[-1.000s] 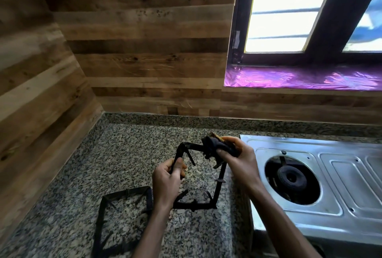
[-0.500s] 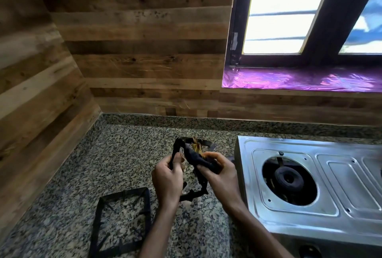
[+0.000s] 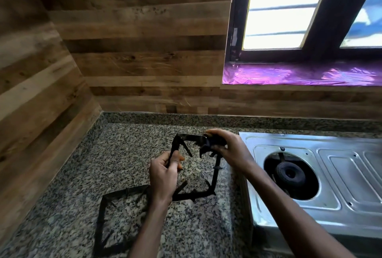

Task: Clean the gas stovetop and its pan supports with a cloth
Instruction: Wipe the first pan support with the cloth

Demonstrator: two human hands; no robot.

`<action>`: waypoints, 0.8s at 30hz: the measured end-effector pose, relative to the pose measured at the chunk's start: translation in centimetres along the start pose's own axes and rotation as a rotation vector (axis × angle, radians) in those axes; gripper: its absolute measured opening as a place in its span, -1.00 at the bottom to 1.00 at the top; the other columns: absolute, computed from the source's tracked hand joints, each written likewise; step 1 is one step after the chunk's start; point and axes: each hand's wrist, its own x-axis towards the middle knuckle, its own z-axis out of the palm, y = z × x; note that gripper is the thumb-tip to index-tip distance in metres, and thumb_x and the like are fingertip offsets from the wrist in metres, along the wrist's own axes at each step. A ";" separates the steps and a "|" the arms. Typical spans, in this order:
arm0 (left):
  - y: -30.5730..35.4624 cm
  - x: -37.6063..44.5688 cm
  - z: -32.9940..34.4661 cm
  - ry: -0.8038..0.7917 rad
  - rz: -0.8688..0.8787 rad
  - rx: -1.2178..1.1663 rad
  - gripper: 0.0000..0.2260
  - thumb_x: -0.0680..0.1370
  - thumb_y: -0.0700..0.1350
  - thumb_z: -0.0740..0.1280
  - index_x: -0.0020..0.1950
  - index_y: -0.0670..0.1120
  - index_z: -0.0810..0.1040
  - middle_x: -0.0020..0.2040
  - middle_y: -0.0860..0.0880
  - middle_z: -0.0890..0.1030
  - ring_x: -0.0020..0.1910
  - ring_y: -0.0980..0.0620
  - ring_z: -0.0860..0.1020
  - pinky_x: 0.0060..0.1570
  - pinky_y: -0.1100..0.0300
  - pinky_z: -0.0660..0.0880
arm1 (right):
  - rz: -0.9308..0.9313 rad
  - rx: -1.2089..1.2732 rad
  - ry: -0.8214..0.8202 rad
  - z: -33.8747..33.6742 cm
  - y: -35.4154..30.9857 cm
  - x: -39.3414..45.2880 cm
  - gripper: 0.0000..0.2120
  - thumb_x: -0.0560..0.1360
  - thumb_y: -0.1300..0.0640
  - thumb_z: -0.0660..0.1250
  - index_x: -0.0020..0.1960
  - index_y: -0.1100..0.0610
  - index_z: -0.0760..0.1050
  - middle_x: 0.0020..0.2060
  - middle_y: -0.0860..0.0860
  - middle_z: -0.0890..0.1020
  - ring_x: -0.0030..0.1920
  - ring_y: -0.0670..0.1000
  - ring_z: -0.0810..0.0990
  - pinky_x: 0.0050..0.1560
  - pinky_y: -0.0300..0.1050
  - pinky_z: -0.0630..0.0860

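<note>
Far left, plank-patterned wall [image 3: 37,96] in brown bands, meeting a second such wall at the corner. Below it, speckled granite counter [image 3: 128,154]. On the counter toward the near left, lying flat: a black square pan support [image 3: 107,216], its inner prongs pointing toward the middle, nothing touching it from above apart from the left forearm crossing over its right corner. Just right of that, left hand [image 3: 164,177], fingers and thumb curled round the left bar of a second black pan support [image 3: 215,173], gripping it about halfway along. That support lifted off the counter and tilted, top edge farther away, near corner low over the granite close to the flat support. At its top right corner, right hand [image 3: 227,148], fingers curled round a dark cloth [image 3: 208,144], pinching the bunched cloth against the frame there; cloth ends hanging down inside the square. Further right, steel gas stovetop [image 3: 334,175] resting on the counter, just beside the held support. In its round well, a black burner [image 3: 291,173], bare, with no support over it. Above the stovetop, purple shiny sill covering [image 3: 299,73] under a dark-framed window [image 3: 279,9], bright with daylight.
</note>
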 end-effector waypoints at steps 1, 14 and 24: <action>0.1 -0.1 0.1 0.003 -0.004 -0.015 -0.73 0.61 0.01 0.28 -0.22 -0.03 0.63 -0.39 -0.07 0.56 -0.48 -0.01 0.40 -0.45 0.12 0.32 | 0.031 0.007 0.010 0.0 0.1 0.4 -0.52 0.38 0.28 0.53 0.26 0.00 0.61 0.10 -0.09 0.69 0.10 -0.12 0.64 0.14 -0.14 0.59; -1.1 0.2 -0.8 0.153 -0.240 -0.211 -0.76 0.60 -0.06 0.32 -0.21 -0.10 0.64 -0.26 -0.08 0.62 -0.29 -0.02 0.51 -0.23 -0.04 0.51 | 0.551 0.928 0.096 -0.5 2.3 -3.2 -0.61 0.55 0.37 0.34 0.32 0.08 0.49 0.03 0.11 0.69 -0.14 -0.05 0.71 -0.22 -0.22 0.60; -1.4 0.4 -0.2 0.024 -0.284 -0.355 -0.75 0.62 -0.03 0.26 -0.09 -0.16 0.63 -0.24 -0.08 0.55 -0.29 0.03 0.46 -0.46 0.24 0.38 | 0.446 0.737 0.080 1.6 0.4 -2.0 -0.88 0.49 0.29 0.47 0.02 0.23 0.62 -0.10 0.19 0.71 -0.11 0.15 0.72 -0.09 0.09 0.69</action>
